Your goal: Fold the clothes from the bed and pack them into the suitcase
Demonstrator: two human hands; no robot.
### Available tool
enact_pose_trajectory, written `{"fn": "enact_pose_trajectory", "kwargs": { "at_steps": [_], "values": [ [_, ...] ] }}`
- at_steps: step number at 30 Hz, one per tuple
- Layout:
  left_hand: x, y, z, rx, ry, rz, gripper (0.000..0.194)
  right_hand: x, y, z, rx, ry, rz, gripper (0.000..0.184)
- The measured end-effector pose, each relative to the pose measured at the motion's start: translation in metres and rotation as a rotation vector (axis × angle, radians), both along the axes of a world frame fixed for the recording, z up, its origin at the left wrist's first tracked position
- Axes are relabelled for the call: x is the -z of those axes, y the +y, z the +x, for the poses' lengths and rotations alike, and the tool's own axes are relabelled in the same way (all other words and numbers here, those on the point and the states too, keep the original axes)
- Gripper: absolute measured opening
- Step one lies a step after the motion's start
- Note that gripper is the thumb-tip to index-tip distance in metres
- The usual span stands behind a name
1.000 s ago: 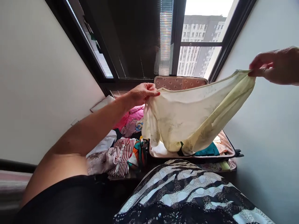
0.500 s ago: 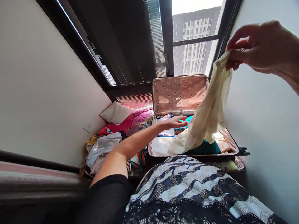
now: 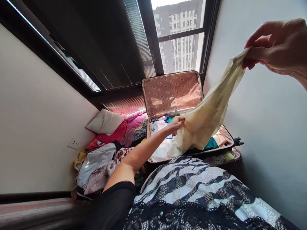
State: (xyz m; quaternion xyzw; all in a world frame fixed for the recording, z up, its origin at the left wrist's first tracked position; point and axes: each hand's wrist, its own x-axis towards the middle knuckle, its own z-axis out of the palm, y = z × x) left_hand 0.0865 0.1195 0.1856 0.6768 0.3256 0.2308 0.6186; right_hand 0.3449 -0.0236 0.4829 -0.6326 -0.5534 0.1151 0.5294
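Observation:
A thin cream-coloured garment [image 3: 203, 119] hangs stretched between my two hands; its exact kind I cannot make out. High at the right, my right hand [image 3: 279, 44] pinches one end of it. My left hand [image 3: 176, 124] is closed on its other side, lower down over the suitcase. The suitcase [image 3: 173, 92] lies open, its pink patterned lid leaning up by the window. Inside it are a white packet with blue print [image 3: 159, 126], white cloth [image 3: 160, 151] and teal cloth [image 3: 211, 143], partly hidden by the garment.
Left of the suitcase lies a heap of clothes [image 3: 98, 163], with a cream cushion [image 3: 105, 121] and pink fabric [image 3: 134, 123] behind it. A window [image 3: 179, 48] with dark frames stands at the back. White walls close in on both sides.
My left hand has gone from open to closed on the garment. My right hand has pulled its end farther right, spreading the cloth between them. The view has swung to the right.

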Motion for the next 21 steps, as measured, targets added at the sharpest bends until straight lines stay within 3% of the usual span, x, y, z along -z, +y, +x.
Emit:
{"fn": "enact_pose_trajectory", "kwargs": {
  "at_steps": [2,3,6,7,11,14,17,19,21],
  "values": [
    [-0.008,0.006,-0.005,-0.067,0.001,0.082,0.011,0.003,-0.004,0.002,0.034,0.032,-0.018,0.032],
    [-0.011,0.009,-0.008,-0.088,-0.004,0.097,0.012,0.004,-0.006,0.002,0.047,0.043,-0.031,0.032],
    [-0.014,0.010,-0.014,-0.141,0.045,0.102,0.046,0.008,-0.009,-0.002,0.053,0.036,-0.065,0.033],
    [-0.013,0.009,-0.016,-0.163,0.093,0.116,0.049,0.009,-0.010,-0.003,0.051,0.024,-0.073,0.033],
    [-0.012,0.002,-0.020,-0.177,0.285,0.160,0.013,0.015,-0.006,-0.001,0.043,-0.016,-0.105,0.031],
    [-0.024,0.005,-0.026,-0.213,0.266,0.166,0.014,0.016,-0.003,-0.002,0.072,-0.045,-0.185,0.031],
    [-0.057,0.021,-0.041,-0.276,0.294,0.346,0.019,0.016,0.000,-0.006,0.134,-0.133,-0.384,0.026],
    [-0.094,0.035,-0.055,-0.322,0.373,0.537,0.021,0.016,0.003,-0.004,0.185,-0.210,-0.518,0.020],
    [-0.140,0.046,-0.070,-0.388,0.454,0.712,0.020,0.017,0.008,0.007,0.232,-0.229,-0.584,0.014]
  ]
}}
